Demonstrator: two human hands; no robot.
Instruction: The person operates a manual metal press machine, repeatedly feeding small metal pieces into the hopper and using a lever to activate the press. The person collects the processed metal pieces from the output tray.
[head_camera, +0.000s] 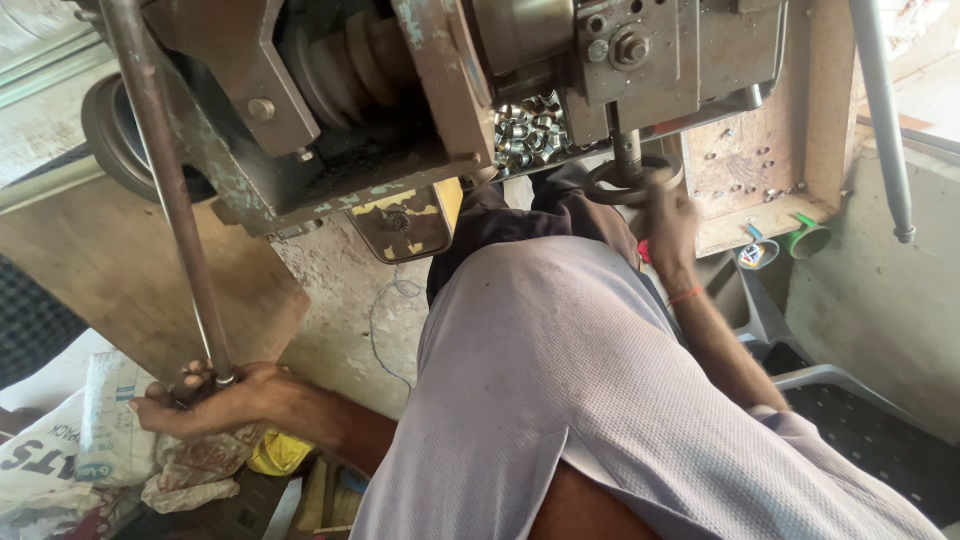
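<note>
The left hand (205, 398) grips the lower end of a long grey steel lever rod (165, 190), just above a crumpled white printed sack (70, 440). The right hand (668, 225) clasps a dark round metal handwheel (610, 183), right of the rod.

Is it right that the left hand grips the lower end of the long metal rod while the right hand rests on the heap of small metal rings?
Not quite. In the head view the left hand does grip the long metal rod at its lower end, but the right hand is on the round handwheel, not on the heap of small metal rings.
</note>
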